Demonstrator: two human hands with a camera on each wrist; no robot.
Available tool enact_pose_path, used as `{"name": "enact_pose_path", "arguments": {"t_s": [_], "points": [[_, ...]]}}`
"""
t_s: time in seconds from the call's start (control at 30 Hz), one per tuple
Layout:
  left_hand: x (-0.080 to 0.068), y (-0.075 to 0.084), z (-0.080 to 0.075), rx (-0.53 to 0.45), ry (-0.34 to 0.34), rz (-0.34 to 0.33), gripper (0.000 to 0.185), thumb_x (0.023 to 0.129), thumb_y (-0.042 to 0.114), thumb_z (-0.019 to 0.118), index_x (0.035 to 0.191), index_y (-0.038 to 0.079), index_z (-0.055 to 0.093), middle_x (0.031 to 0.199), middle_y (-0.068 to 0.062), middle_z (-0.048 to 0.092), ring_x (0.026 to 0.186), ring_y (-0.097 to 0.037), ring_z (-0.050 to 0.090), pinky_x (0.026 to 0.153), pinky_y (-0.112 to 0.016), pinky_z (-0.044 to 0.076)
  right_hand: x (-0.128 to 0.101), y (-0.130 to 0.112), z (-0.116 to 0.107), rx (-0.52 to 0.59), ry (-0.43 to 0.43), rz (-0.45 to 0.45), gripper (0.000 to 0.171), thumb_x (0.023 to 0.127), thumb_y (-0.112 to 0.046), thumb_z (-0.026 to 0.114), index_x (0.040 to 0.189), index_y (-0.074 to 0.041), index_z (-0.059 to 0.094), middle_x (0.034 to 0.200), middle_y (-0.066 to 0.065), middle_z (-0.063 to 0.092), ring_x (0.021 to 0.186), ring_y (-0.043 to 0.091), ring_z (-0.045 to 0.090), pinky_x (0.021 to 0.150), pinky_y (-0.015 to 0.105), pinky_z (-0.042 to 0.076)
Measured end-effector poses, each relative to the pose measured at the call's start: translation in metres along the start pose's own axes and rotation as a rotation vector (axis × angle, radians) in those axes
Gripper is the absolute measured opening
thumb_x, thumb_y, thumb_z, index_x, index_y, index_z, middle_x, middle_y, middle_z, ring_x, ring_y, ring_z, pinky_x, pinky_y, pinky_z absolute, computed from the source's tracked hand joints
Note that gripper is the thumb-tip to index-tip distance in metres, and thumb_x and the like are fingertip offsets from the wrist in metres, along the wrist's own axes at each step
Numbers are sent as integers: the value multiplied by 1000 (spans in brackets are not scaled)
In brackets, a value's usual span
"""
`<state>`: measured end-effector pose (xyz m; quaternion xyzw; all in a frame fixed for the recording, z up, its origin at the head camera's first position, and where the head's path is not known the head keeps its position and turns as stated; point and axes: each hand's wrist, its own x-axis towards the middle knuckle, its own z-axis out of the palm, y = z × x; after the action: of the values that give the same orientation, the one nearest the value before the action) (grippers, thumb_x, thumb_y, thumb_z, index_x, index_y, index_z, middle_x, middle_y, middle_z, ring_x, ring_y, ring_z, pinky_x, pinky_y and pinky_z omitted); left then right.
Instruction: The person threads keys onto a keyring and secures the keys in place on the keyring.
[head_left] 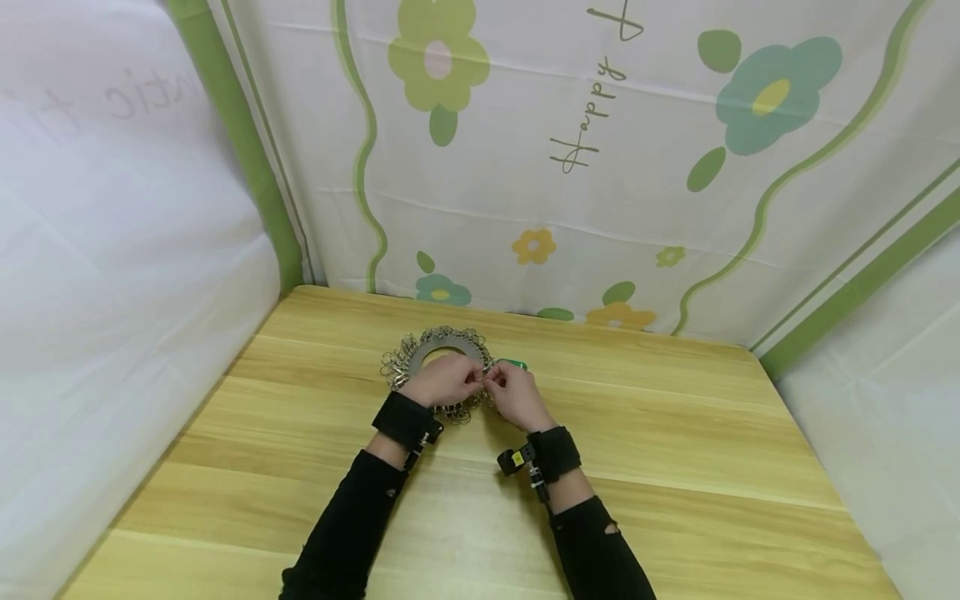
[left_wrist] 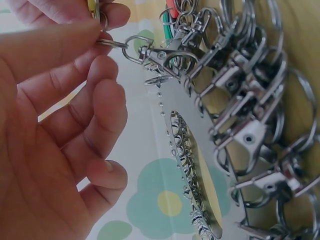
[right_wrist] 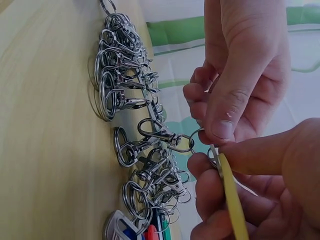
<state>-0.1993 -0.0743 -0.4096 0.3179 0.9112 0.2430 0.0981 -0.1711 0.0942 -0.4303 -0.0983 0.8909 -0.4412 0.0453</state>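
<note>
Left hand [head_left: 442,379] pinching a clasp's ring [right_wrist: 186,141] on the metal disc [head_left: 450,346]; right hand [head_left: 516,392] gripping a yellow tag [right_wrist: 231,200]; both resting over the table [head_left: 675,467].

Silver clasp [right_wrist: 160,134] hooked on metal ring plate [head_left: 450,346].
</note>
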Motion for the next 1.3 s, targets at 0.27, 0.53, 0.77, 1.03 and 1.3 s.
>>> {"name": "enact_pose_path", "arguments": {"t_s": [0.27, 0.53, 0.77, 1.03, 1.3], "points": [[1, -5, 3, 8, 5, 13, 9, 90, 13, 64, 83, 17, 63, 70, 7, 54, 61, -8, 50, 62, -26, 41, 1, 1, 1, 16, 3, 12, 7, 95, -12, 58, 88, -10, 60, 76, 4, 60, 54, 15, 50, 50, 29, 42], [2, -5, 3, -1, -4, 10, 9, 90, 12, 64, 81, 13, 64, 72, 6, 56, 61, -9, 51, 61, -26, 42, 2, 4, 1, 33, 14, 33, 6, 95, -13, 58, 93, -9, 60, 79, 10, 61, 52, 15, 51, 49, 30, 43], [1, -3, 0, -13, -8, 6, 18, 92, 14, 59, 74, 15, 60, 64, 6, 50, 53, -7, 44, 56, -23, 37, 0, 4, 0, 21, 27, 45, 6, 95, -14, 58, 93, -8, 60, 78, 10, 61, 52, 15, 50, 48, 28, 41], [-1, -1, -3, -19, -29, 22, 21, 95, 16, 57, 74, 12, 58, 63, 5, 47, 53, -9, 43, 55, -24, 35, 1, 0, -2, 33, -14, 65, 8, 96, -14, 57, 94, -9, 62, 81, 6, 61, 56, 16, 52, 50, 30, 43], [-2, 0, 0, 1, -43, 47, 26, 95, 18, 59, 70, 14, 50, 62, 4, 39, 52, -8, 38, 56, -24, 32, -1, -1, -2, 45, -49, 72, 8, 96, -12, 55, 96, -7, 62, 81, 7, 60, 54, 15, 51, 49, 29, 43]]}}
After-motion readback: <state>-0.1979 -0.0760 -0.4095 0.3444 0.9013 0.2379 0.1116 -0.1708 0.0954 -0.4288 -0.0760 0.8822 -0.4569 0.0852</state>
